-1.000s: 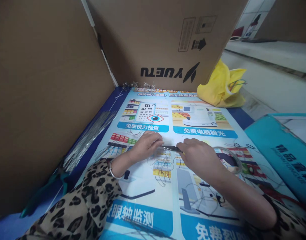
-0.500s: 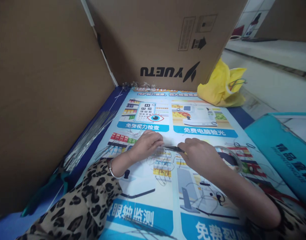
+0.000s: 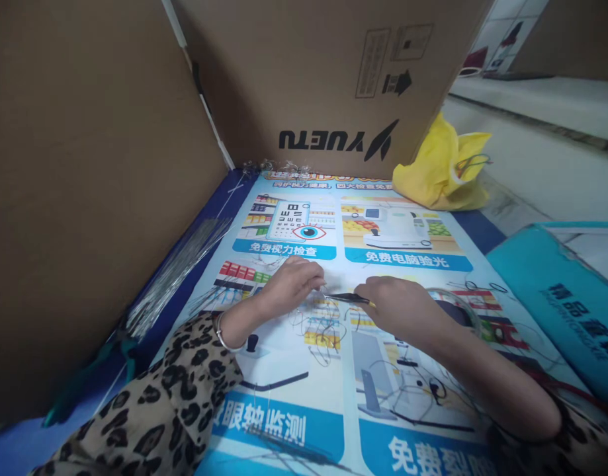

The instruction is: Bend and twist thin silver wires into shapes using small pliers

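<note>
My right hand (image 3: 393, 301) is closed round a pair of pliers with a dark, narrow nose (image 3: 347, 298) and a bit of yellow at the handle. The plier tips point left and reach almost to the fingertips of my left hand (image 3: 294, 284). Those fingers are pinched together on thin wire (image 3: 317, 311), of which loops hang below them over the printed poster (image 3: 278, 370). Whether the jaws grip the wire is too small to tell. Most of the plier handles are hidden in my right palm.
A bundle of straight silvery wires (image 3: 172, 281) lies left, near teal-handled pliers (image 3: 92, 377). Cardboard panels (image 3: 304, 79) stand behind and left. A yellow bag (image 3: 440, 172) sits back right, a turquoise box (image 3: 562, 297) at the right. A clear round coil (image 3: 470, 311) lies past my right wrist.
The pliers' nose has shifted very slightly down and tilts a little more. My left fingers have moved slightly up from the tips. Both hands keep their hold.
</note>
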Action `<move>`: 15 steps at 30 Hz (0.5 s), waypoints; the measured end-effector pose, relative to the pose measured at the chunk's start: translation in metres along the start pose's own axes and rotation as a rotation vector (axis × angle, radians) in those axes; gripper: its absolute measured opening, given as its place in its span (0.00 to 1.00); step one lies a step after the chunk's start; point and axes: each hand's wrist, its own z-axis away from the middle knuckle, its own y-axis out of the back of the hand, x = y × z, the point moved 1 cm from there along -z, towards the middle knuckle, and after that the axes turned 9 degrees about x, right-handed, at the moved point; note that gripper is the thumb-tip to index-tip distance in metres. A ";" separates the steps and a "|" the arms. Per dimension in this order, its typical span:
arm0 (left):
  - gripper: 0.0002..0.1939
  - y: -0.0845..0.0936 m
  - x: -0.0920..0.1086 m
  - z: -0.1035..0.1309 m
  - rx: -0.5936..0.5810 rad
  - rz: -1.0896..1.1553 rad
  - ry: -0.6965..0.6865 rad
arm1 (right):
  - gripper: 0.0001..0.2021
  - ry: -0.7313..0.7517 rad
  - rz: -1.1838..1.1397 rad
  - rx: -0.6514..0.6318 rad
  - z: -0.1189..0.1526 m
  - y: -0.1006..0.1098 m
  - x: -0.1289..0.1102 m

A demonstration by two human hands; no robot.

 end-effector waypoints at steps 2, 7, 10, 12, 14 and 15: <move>0.10 0.000 0.000 0.000 0.000 -0.001 0.001 | 0.08 0.008 0.004 0.008 0.000 -0.001 0.000; 0.10 0.000 0.001 0.000 0.017 0.015 0.001 | 0.09 0.009 0.011 0.009 0.000 -0.002 -0.001; 0.11 0.000 0.001 0.000 0.029 0.036 -0.008 | 0.10 -0.004 0.015 0.018 0.001 -0.002 -0.002; 0.12 0.000 0.001 0.000 0.031 0.050 -0.011 | 0.10 -0.011 0.019 0.023 0.001 -0.003 -0.002; 0.12 0.000 0.001 0.000 0.029 0.061 -0.001 | 0.09 -0.023 0.027 0.032 0.002 -0.004 -0.004; 0.13 0.000 0.001 0.000 0.026 0.064 0.008 | 0.09 -0.028 0.032 0.038 0.002 -0.004 -0.005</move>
